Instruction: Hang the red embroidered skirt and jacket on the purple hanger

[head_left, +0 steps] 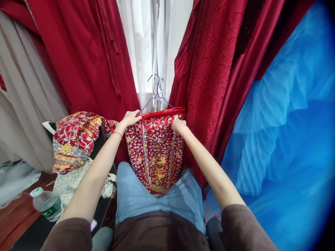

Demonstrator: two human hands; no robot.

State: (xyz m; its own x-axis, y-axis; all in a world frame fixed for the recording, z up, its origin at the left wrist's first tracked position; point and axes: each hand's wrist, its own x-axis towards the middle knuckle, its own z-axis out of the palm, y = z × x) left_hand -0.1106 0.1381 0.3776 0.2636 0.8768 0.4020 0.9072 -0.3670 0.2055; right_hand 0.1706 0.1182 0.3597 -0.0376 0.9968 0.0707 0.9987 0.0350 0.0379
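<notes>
A red skirt-like garment [157, 157], embroidered in silver and gold, hangs in front of my lap from a thin purple hanger [157, 91]. My left hand [131, 118] is closed at the upper left corner of the garment, beside the hanger's left end. At the upper right, my right hand [179, 125] makes a fist on the cloth just below the plain red waistband [163, 113]. The fingertips of both hands are mostly hidden. The hanger's hook stands free in front of white fabric strips.
To my left, a matching embroidered garment [75, 143] lies on a black bench [34, 232] with a dotted cloth [69, 181] and a water bottle [47, 204]. Red gowns [99, 66] hang ahead on both sides. Blue tulle [288, 146] fills the right.
</notes>
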